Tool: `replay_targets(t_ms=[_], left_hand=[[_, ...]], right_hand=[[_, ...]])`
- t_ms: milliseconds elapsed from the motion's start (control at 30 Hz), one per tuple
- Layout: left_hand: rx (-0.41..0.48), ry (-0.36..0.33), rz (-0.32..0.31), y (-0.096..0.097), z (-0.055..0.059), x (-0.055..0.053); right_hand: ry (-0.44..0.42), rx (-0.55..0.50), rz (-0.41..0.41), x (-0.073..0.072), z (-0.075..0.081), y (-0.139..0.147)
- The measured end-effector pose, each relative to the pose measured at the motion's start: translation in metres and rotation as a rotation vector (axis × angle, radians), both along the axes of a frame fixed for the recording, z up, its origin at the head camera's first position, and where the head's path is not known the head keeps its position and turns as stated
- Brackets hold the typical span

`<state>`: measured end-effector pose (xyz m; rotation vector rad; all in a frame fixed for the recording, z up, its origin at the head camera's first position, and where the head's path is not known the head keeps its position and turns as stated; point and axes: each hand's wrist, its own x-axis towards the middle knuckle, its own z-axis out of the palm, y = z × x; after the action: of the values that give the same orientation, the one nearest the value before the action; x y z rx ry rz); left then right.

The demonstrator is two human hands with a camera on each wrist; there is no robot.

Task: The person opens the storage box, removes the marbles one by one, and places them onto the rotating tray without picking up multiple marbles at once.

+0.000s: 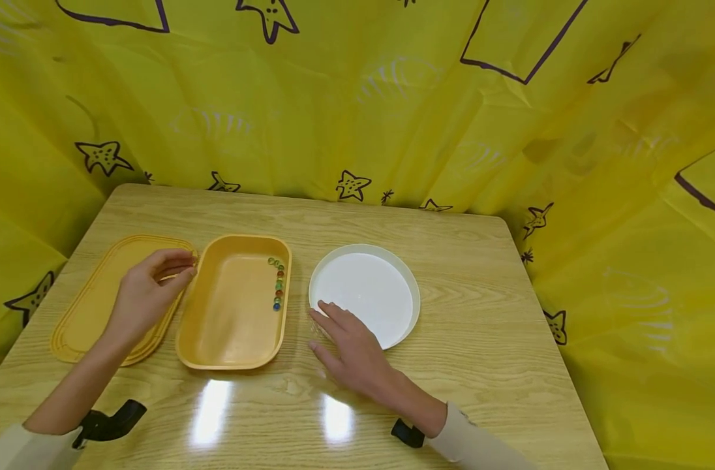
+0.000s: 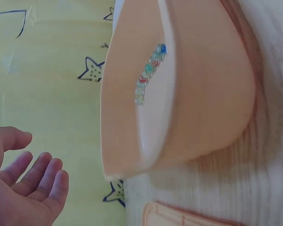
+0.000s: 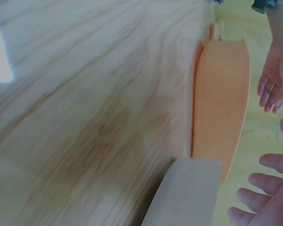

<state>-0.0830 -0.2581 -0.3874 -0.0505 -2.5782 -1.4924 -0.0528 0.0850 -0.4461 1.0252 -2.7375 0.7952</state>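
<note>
My left hand (image 1: 149, 290) hovers over the yellow lid (image 1: 99, 281), close to the left rim of the yellow tub (image 1: 234, 326). Its fingers bend loosely, and the left wrist view shows that hand (image 2: 28, 188) holding nothing. Inside the tub, several glass marbles (image 1: 280, 285) in green, red and blue form a line along the right wall. My right hand (image 1: 354, 356) is spread palm down above the near-left rim of a round white tray (image 1: 369, 287). I see nothing gripped in the right hand (image 3: 269, 188); a faint glint near its fingertips is too unclear to identify.
The wooden table (image 1: 469, 346) carries the lid, tub and round tray from left to right. A yellow curtain (image 1: 357, 117) with starfish drawings hangs behind and beside the table. Black wrist mounts (image 1: 112, 421) show near both sleeves.
</note>
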Motion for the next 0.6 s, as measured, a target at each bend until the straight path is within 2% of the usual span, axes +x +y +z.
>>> replay_targets(t_ms=[233, 600], left_hand=[[-0.057, -0.045, -0.108, 0.017, 0.002, -0.019], [-0.114, -0.106, -0.205, 0.041, -0.003, -0.044]], right_hand=[[0.05, 0.059, -0.008, -0.005, -0.003, 0.019], [0.142, 0.108, -0.004, -0.011, -0.006, 0.05]])
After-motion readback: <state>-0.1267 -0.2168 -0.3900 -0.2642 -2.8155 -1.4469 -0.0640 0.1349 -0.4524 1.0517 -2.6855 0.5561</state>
